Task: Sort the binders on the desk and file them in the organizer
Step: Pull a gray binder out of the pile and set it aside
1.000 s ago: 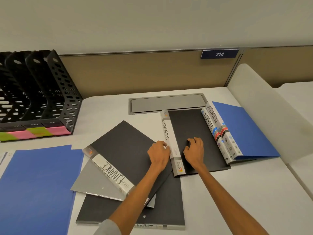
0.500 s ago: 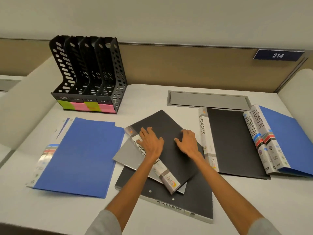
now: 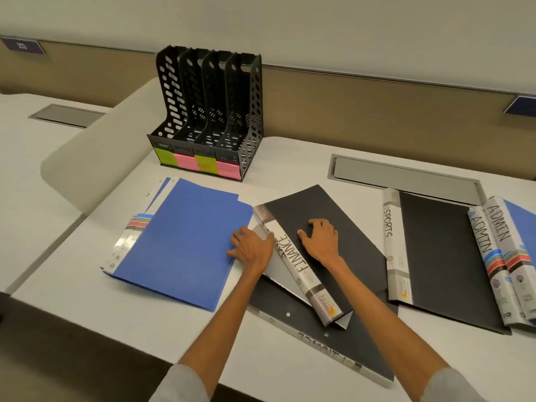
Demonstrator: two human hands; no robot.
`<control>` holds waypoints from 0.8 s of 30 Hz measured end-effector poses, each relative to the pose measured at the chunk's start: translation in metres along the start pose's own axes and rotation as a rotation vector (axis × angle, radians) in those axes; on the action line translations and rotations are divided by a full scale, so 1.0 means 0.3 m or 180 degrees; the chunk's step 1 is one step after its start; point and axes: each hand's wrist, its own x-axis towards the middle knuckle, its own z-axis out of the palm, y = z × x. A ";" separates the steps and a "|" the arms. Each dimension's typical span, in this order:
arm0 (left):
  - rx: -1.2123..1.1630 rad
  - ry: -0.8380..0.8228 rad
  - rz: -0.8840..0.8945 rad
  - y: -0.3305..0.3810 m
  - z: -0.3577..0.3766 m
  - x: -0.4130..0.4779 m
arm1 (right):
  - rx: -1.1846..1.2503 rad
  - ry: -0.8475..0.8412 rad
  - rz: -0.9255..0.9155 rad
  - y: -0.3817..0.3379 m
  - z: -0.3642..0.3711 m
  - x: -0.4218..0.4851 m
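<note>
My left hand [image 3: 251, 250] lies flat, fingers apart, across the right edge of the blue binder [image 3: 185, 242], with the thumb against the spine of the top FINANCE binder [image 3: 319, 204]. My right hand [image 3: 320, 239] rests on that binder's black cover, fingers bent and spread, tips pressing down, gripping nothing. A second FINANCE binder [image 3: 307, 320] lies beneath. The SPORTS binder [image 3: 435, 256] and the two ADMIN binders [image 3: 501, 230] lie to the right. The organizer [image 3: 208, 111] stands upright at the far left of the desk [image 3: 290, 158].

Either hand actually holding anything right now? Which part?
Nothing gripped. Right hand presses fingertips on the black cover of the top FINANCE binder; left hand lies flat beside its spine, fingers on the blue binder.
</note>
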 end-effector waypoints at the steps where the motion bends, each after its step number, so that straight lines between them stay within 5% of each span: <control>1: -0.0050 -0.0009 -0.0041 -0.011 -0.002 -0.002 | -0.0028 0.0002 -0.0037 0.004 0.004 -0.005; 14: -0.0255 -0.0672 -0.0185 -0.056 -0.108 0.062 | -0.0130 -0.0044 -0.0170 -0.016 0.044 -0.049; 24: -0.1840 -0.0921 -0.0537 0.015 -0.244 0.172 | 0.0015 -0.0189 -0.0061 -0.032 -0.025 0.001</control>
